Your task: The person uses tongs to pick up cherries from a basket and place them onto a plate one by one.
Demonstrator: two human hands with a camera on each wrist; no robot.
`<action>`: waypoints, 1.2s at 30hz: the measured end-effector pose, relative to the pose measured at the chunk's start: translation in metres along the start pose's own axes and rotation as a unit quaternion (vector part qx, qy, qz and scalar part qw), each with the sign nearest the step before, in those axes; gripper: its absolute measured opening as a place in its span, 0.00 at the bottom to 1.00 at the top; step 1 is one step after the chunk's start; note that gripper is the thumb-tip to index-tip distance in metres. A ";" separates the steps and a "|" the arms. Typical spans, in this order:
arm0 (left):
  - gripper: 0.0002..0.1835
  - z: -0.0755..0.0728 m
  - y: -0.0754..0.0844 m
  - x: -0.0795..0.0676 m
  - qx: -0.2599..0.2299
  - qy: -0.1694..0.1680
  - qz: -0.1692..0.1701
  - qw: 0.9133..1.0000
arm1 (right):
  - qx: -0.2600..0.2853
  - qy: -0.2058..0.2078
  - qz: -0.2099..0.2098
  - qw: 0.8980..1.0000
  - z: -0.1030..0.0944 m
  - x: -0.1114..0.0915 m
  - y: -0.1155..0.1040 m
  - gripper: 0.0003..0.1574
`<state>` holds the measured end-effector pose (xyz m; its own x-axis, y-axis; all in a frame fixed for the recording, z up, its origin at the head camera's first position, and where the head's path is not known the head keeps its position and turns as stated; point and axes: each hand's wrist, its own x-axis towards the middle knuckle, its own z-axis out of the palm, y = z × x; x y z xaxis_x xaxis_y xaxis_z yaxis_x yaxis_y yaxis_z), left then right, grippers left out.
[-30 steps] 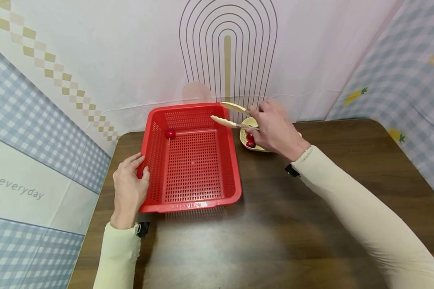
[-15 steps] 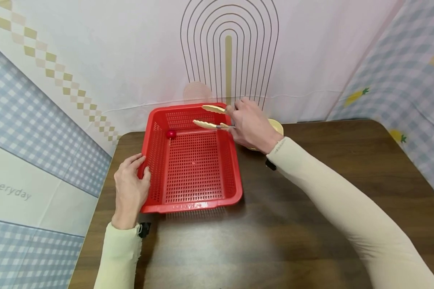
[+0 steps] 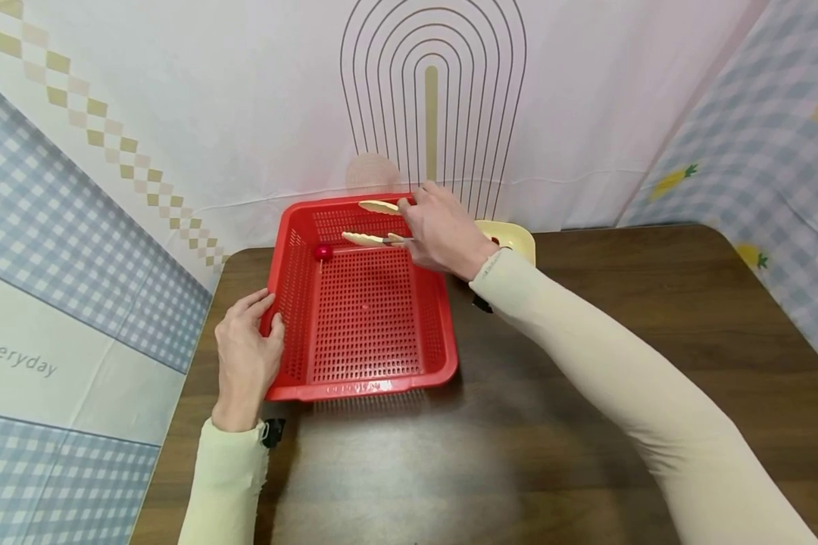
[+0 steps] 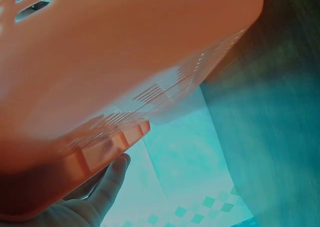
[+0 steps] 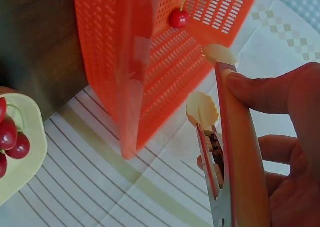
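Note:
In the head view, my left hand grips the left rim of a red perforated plastic basket; the left wrist view shows its fingers at that rim. My right hand holds a pair of tongs above the basket's far right part. Their cream scalloped tips are spread apart, with nothing between them. One red cherry with a stem lies in the basket's far left corner. Beside the basket, a pale yellow dish stands partly hidden behind my right hand and wrist. Several cherries lie in it.
The basket and dish stand on a dark wooden table near its far edge. A patterned cloth backdrop hangs close behind. Checked cloth rises at the sides.
My right hand has moved left from the dish with the spread tongs, bringing their tips farther over the basket. The left hand, basket and the cherry in it have stayed in place.

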<state>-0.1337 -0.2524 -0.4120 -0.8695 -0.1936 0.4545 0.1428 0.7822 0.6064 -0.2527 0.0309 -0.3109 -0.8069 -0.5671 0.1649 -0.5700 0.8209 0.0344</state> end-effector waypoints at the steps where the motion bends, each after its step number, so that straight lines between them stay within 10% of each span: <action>1: 0.17 0.000 0.000 0.000 0.001 0.000 -0.001 1.000 | 0.001 -0.001 -0.001 1.000 0.000 0.001 -0.001 0.21; 36: 0.18 0.000 0.000 0.000 0.002 -0.005 -0.007 1.000 | -0.040 -0.033 -0.048 0.998 0.017 0.038 -0.023 0.09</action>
<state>-0.1341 -0.2527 -0.4121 -0.8759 -0.1992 0.4394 0.1284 0.7816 0.6104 -0.2724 -0.0106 -0.3226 -0.7596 -0.6440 0.0910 -0.6329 0.7641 0.1248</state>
